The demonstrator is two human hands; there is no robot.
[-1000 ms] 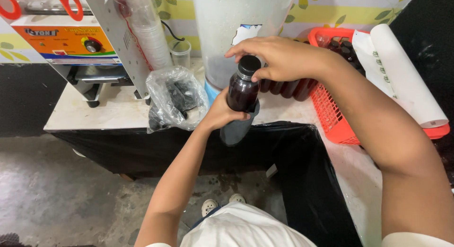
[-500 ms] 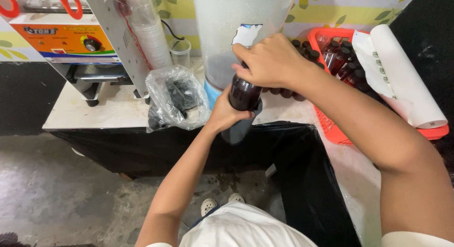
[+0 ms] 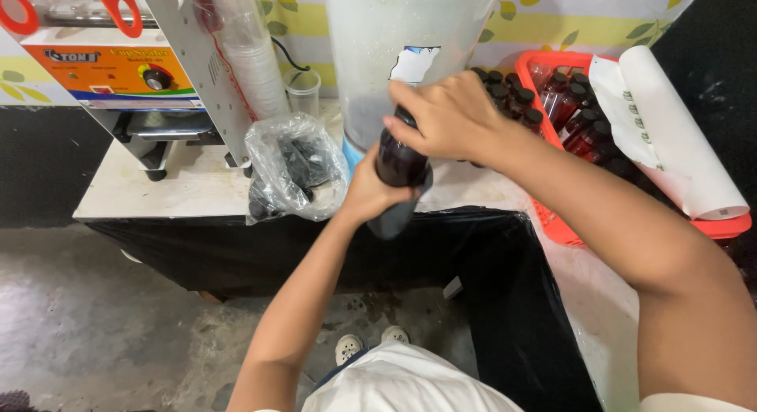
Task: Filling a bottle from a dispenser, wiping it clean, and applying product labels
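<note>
- A sealing machine [image 3: 118,65] with an orange front panel and a red handle stands at the far left of the pale worktop [image 3: 165,195].
- A stack of clear cups [image 3: 252,73] in a plastic sleeve leans against the machine's right side, and a single small clear cup [image 3: 303,89] stands just behind it.
- A clear bag [image 3: 293,169] holding dark pieces lies on the worktop near its front edge, just left of the hands.
- The left hand [image 3: 371,193] is clamped around the lower body of a dark bottle [image 3: 400,161], gripping it from below and holding it upright above the worktop's front edge.
- The right hand [image 3: 451,116] is closed down over the top of the bottle, fingers wrapped around it so that the cap is hidden.
- A large frosted container [image 3: 410,41] with a white label stands right behind the bottle.
- A black-lined bin [image 3: 505,302] sits open below the hands, against the worktop's front.
- A red basket [image 3: 556,223] at the right holds many dark bottles with black caps [image 3: 564,104], packed close together.
- A roll of white paper [image 3: 670,128] lies slantwise across the basket's right side.
- White shoes [image 3: 371,345] show on the grey floor [image 3: 95,325] beneath.
</note>
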